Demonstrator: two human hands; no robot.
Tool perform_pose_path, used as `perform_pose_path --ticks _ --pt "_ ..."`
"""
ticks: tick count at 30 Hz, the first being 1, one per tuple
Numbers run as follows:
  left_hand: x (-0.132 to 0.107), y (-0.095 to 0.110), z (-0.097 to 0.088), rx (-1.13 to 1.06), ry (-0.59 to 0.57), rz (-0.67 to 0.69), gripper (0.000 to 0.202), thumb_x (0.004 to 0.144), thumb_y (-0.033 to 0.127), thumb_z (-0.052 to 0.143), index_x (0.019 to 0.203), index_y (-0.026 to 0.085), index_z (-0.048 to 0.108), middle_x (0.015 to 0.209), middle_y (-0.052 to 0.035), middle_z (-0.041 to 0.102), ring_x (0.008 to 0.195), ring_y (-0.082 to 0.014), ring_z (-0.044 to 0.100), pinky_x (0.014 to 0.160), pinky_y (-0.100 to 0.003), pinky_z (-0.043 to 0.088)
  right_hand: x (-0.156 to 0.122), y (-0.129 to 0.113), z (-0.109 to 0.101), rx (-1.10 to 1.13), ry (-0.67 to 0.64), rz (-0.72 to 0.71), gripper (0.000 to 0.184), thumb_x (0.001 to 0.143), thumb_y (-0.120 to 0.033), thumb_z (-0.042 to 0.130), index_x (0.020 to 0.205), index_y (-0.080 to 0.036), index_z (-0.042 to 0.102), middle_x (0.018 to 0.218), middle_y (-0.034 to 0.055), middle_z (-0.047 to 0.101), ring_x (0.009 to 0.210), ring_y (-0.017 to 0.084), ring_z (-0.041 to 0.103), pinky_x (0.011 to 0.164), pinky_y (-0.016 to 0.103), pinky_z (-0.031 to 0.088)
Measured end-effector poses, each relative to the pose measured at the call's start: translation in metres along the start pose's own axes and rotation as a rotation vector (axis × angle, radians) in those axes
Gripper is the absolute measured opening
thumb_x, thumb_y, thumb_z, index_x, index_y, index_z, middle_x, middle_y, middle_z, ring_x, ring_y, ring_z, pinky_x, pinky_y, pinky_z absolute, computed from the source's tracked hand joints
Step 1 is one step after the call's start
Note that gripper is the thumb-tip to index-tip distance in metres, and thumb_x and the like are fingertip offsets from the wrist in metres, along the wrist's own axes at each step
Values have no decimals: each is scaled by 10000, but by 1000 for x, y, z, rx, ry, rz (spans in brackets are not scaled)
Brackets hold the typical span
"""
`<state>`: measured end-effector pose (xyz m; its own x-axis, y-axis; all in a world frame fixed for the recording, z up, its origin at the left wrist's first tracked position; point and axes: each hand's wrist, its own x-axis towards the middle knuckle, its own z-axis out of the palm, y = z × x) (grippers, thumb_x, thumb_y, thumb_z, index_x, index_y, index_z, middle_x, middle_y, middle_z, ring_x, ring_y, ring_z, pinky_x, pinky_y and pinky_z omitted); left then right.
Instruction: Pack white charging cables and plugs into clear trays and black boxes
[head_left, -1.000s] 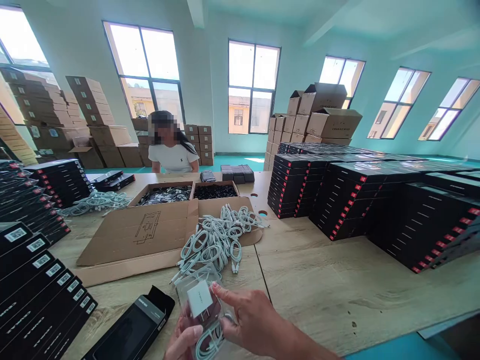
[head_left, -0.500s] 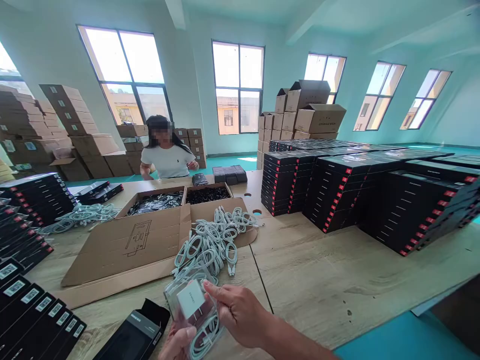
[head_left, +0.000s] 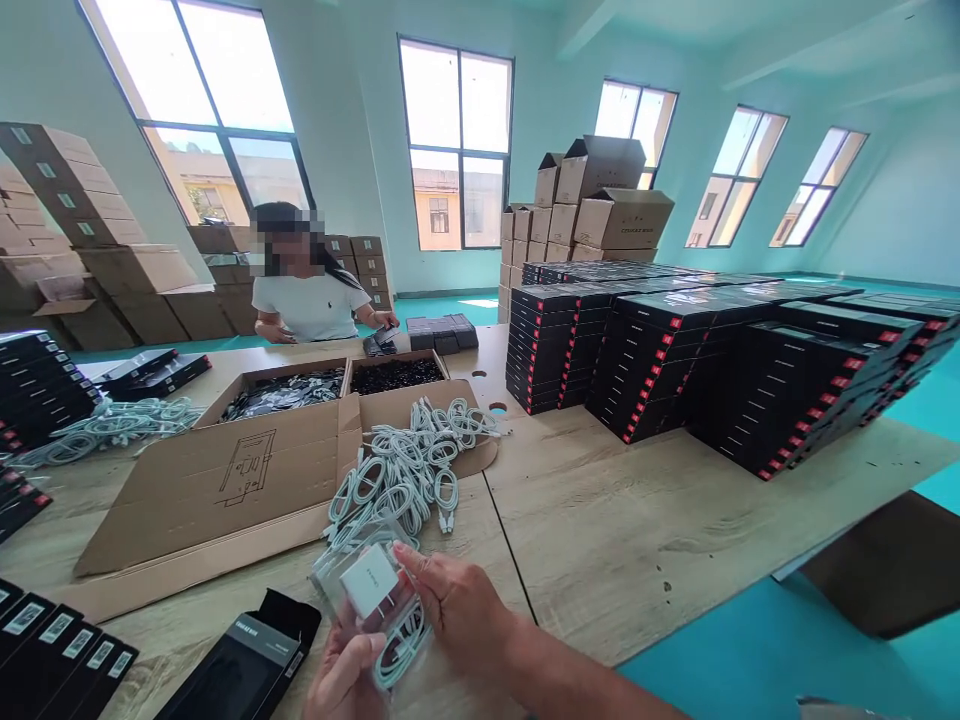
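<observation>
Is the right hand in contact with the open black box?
Apart. The head view shows the left hand and some tabletop between the right hand and the box.

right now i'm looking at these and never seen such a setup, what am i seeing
No machine here: a camera worn on a person's head looks forward and down at their bare hands. The left hand holds clear plastic packaging with a blocky white charger plug and a coiled white cable; the right hand touches it beside the plug. On the pale wooden table lie heaped white cables, an open-flapped black cardboard box and stacked, red-labelled black boxes. Another person is opposite.
</observation>
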<state>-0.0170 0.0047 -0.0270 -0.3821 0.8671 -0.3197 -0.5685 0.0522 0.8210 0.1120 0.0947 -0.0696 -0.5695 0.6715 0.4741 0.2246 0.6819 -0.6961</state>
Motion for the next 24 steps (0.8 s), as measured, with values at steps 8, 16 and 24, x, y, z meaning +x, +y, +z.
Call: perform_pose_path --ticks 8,16,24 --pt "6 18 -15 -79 -9 -49 890 603 284 801 1456 313 551 1191 -82 787 1225 -409 650 921 -488 588 8 -25 -23 594 -164 258 684 951 -350 621 1587 -352 367 1193 66 597 822 154 594 755 322 567" --pt "10 12 -19 -130 -155 -187 872 679 175 766 1500 284 496 1233 -107 765 1139 -398 700 933 -497 581 8 -26 -22 776 -184 538 811 739 -141 726 1510 -252 502 984 5 556 637 91 572 494 204 521" --pt "4 15 -15 -78 -239 -257 701 639 193 731 1336 236 661 1072 -104 792 929 -347 737 828 -459 578 7 -13 -37 991 -241 590 1015 697 -402 874 1569 -267 372 1037 12 589 706 121 659 556 232 572"
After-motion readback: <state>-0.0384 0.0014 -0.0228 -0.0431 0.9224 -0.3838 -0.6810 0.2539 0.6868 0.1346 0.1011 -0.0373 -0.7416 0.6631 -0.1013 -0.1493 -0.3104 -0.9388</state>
